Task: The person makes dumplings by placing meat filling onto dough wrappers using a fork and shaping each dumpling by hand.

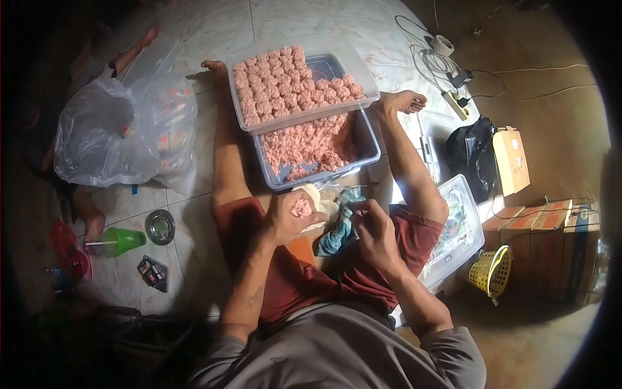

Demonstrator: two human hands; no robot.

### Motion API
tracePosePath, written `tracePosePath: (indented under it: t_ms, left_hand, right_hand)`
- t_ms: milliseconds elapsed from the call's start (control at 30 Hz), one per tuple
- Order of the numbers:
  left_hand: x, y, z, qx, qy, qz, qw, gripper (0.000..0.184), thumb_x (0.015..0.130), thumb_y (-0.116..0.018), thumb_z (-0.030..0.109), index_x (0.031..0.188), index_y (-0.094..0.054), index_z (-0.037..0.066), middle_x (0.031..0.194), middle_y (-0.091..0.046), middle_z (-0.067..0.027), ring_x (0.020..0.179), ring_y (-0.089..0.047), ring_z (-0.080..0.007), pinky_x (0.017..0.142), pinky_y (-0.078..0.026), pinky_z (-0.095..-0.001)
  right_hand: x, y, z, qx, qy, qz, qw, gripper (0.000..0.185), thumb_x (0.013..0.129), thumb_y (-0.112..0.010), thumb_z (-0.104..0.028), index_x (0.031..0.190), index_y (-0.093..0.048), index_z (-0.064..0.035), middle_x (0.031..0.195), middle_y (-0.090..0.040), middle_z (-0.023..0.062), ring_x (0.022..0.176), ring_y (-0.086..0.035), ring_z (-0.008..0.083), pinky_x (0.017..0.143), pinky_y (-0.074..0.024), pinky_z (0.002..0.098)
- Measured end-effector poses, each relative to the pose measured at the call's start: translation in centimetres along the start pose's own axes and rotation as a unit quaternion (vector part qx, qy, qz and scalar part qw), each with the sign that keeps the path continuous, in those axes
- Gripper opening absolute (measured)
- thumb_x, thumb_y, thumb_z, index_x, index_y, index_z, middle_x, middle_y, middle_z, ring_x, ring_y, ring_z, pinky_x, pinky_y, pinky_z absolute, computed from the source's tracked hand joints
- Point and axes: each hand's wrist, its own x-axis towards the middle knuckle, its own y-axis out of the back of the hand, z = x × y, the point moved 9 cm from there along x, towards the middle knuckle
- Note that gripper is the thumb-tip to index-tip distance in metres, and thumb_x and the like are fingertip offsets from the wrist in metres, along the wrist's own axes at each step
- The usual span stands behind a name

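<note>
My left hand (pixel 282 219) is closed around a small lump of pink crumbly mixture (pixel 300 208), which shows between thumb and fingers. My right hand (pixel 377 235) is closed in a pinch above my thigh; whatever it may hold is too small to make out. Beside it, between my legs, lie a blue-green cloth (pixel 334 241) and a pale, partly hidden item (pixel 329 209). Ahead stands a bluish plastic tub (pixel 370 141) with loose pink mixture (pixel 304 146) inside. A clear plastic tray (pixel 310 117) rests over its far part, bearing rows of pink balls (pixel 272 81).
Clear plastic bags (pixel 110 139), a metal dish (pixel 160 227) and a green cup (pixel 126 240) are on the left. To the right are a lidded clear box (pixel 461 249), a yellow basket (pixel 483 272), cardboard boxes (pixel 541 249) and a power strip (pixel 456 105). Another person's limbs show at far left.
</note>
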Motion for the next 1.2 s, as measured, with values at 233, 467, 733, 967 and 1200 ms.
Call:
tracePosePath:
  t_ms: [233, 467, 733, 967, 1200]
  left_hand:
    - [0.2, -1.5, -2.4, 0.076, 0.027, 0.004, 0.997, 0.04, 0.074, -0.093, 0.024, 0.097, -0.07, 0.002, 0.088, -0.073, -0.0105, 0.08, -0.07, -0.0301, 0.074, -0.054, -0.0408]
    - [0.0, -0.5, 1.6, 0.096, -0.121, 0.038, 0.987, 0.033, 0.077, -0.091, 0.019, 0.092, -0.066, 0.003, 0.085, -0.07, -0.0063, 0.08, -0.066, -0.0143, 0.076, -0.053, -0.0326]
    - [1.2, 0.5, 4.4, 0.054, -0.132, 0.085, 0.986, 0.027, 0.078, -0.088, 0.011, 0.091, -0.066, 0.002, 0.078, -0.071, -0.0051, 0.074, -0.066, -0.0112, 0.069, -0.053, -0.0295]
    - [1.0, 0.1, 0.9, 0.023, -0.026, 0.004, 0.999, 0.036, 0.069, -0.091, 0.006, 0.096, -0.067, 0.0, 0.09, -0.073, -0.0089, 0.084, -0.067, -0.0107, 0.075, -0.054, -0.0301]
    - [0.9, 0.1, 1.2, 0.115, 0.002, 0.064, 0.991, 0.03, 0.075, -0.088, 0.008, 0.09, -0.063, 0.0, 0.083, -0.068, -0.0053, 0.081, -0.065, -0.0124, 0.083, -0.055, -0.0323]
  right_hand:
    - [-0.4, 1.9, -4.9, -0.16, 0.07, -0.02, 0.984, 0.024, 0.091, -0.061, 0.006, 0.112, -0.069, -0.0005, 0.089, -0.059, 0.0172, 0.073, -0.062, 0.033, 0.064, -0.0487, 0.0399]
    - [-1.0, -0.9, -4.1, -0.096, 0.103, -0.052, 0.989, 0.017, 0.092, -0.061, 0.005, 0.107, -0.068, 0.0014, 0.089, -0.062, 0.0188, 0.079, -0.064, 0.0359, 0.07, -0.0499, 0.0413]
    - [0.1, -0.2, -4.3, -0.061, 0.057, -0.039, 0.996, 0.017, 0.092, -0.062, 0.005, 0.107, -0.069, 0.0022, 0.091, -0.064, 0.0171, 0.083, -0.066, 0.0326, 0.074, -0.0514, 0.0385]
    - [0.2, -0.9, -4.0, -0.068, 0.076, -0.055, 0.993, 0.021, 0.09, -0.061, 0.011, 0.109, -0.068, 0.0032, 0.087, -0.06, 0.0167, 0.079, -0.064, 0.0284, 0.071, -0.0493, 0.0354]
    - [0.1, -1.0, -3.5, -0.043, 0.071, -0.038, 0.996, 0.021, 0.089, -0.052, 0.015, 0.102, -0.065, 0.0055, 0.085, -0.057, 0.0154, 0.077, -0.061, 0.0272, 0.069, -0.0477, 0.0351]
